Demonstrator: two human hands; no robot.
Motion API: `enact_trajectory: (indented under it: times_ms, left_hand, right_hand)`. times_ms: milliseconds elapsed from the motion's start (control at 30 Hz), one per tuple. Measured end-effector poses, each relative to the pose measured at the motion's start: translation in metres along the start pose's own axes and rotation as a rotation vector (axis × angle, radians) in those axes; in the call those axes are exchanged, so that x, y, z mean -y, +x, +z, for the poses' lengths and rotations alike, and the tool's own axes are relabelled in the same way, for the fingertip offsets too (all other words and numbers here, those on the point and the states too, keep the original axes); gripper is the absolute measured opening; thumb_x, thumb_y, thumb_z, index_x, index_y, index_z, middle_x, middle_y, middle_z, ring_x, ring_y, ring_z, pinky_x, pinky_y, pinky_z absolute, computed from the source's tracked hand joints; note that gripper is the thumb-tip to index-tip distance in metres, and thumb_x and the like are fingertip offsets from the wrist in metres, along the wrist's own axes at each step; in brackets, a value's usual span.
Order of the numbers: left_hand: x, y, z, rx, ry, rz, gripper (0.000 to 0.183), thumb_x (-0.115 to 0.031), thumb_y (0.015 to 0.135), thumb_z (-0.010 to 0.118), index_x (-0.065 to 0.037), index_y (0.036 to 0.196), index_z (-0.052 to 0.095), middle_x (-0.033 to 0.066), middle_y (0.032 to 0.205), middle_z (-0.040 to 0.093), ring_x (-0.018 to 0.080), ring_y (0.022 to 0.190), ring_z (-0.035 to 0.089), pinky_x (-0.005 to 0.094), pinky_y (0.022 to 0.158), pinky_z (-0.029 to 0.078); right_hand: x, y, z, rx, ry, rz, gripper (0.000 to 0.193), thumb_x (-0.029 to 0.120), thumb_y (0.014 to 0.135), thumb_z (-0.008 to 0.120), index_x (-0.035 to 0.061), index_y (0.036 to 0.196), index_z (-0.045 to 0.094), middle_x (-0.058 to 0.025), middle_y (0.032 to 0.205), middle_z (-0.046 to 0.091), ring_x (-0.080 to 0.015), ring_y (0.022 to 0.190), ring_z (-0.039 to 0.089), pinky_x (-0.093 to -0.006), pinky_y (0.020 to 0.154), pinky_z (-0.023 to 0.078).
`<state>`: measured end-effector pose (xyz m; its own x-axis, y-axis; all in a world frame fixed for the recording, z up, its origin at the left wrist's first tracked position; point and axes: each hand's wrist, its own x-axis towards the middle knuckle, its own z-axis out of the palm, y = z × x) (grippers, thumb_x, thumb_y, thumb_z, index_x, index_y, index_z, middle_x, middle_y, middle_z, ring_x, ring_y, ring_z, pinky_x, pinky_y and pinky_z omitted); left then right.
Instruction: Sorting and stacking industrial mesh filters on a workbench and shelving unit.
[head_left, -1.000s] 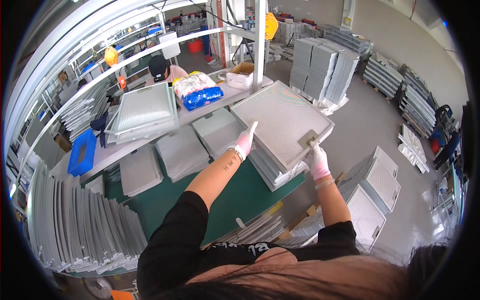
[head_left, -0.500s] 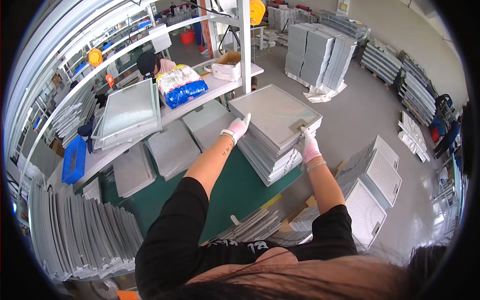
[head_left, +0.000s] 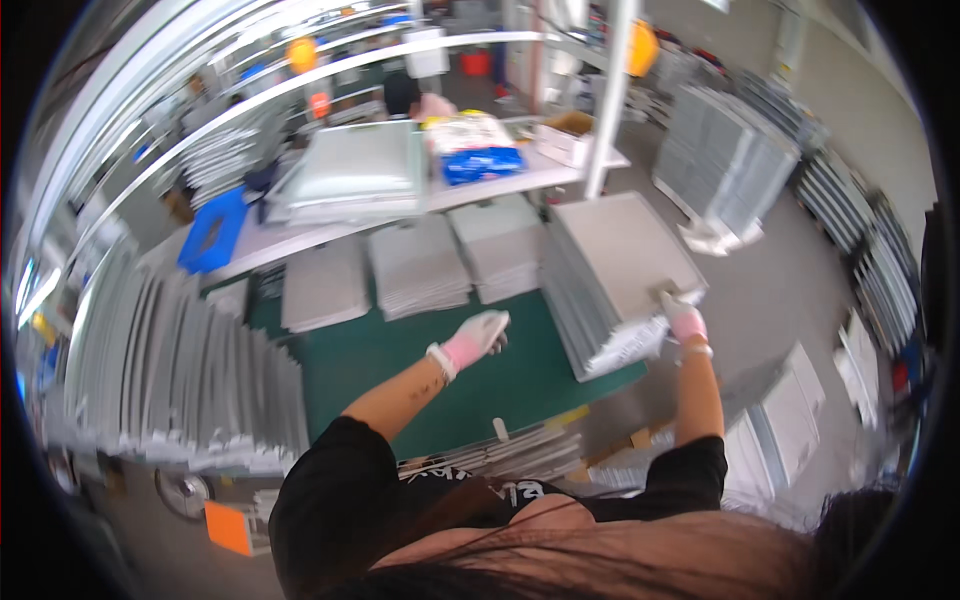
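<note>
Reckon the grey rectangular metal-looking panel (head_left: pixel 625 240) stiff, light, best rim-held, with gloved left hand (head_left: pixel 478 340) loose-fingered left of it, gloved right hand (head_left: pixel 684 318) at its corner, grip unclear.

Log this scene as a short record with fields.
Left hand: gloved, over the green table; no panel in it
Right hand: gloved, at the near right corner of the tall panel stack's top
Tall panel stack: right end of the table
Low panel stacks: three in a row, left of the tall one
Upright panels: packed at far left
Shelf: bag, box, more panels
Picture: blurred
</note>
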<state>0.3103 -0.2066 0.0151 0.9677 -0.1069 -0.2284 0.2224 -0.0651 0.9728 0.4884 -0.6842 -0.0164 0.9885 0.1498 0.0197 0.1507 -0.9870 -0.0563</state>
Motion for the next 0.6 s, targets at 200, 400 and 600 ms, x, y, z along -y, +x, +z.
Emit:
enact_trajectory:
  times_ms: [200,400,600]
  left_hand:
    - [0.018,-0.272,-0.102,-0.311,0.016,0.006,0.040,-0.033,0.100,0.049,-0.004,0.128,0.055,0.0064,0.095,0.065,0.0110,0.080,0.061,0.0252,0.073,0.050]
    - [-0.104,-0.576,-0.151,-0.848,0.452,0.615,0.044,-0.036,0.095,0.058,0.004,0.114,0.062,0.0124,0.103,0.067,0.0186,0.096,0.062,0.0328,0.086,0.048]
    - [-0.135,-0.749,-0.323,-1.932,0.549,1.019,0.029,-0.014,0.092,0.064,0.002,0.117,0.062,0.0097,0.114,0.065,0.0141,0.103,0.060,0.0270,0.091,0.046]
  right_hand:
    - [0.195,-0.099,-0.109,-0.201,0.301,0.079,0.026,0.027,0.092,0.057,0.0031,0.097,0.065,-0.0225,0.088,0.067,-0.0367,0.079,0.067,-0.0461,0.069,0.050]
    - [0.486,-0.238,-0.126,0.100,0.829,-0.855,0.032,0.028,0.091,0.061,-0.0011,0.101,0.065,-0.0217,0.091,0.069,-0.0350,0.088,0.068,-0.0375,0.078,0.052]
    - [0.708,-0.353,-0.221,0.158,1.254,-1.274,0.045,0.025,0.095,0.060,-0.0046,0.127,0.052,-0.0148,0.113,0.065,-0.0205,0.109,0.059,-0.0352,0.093,0.046]
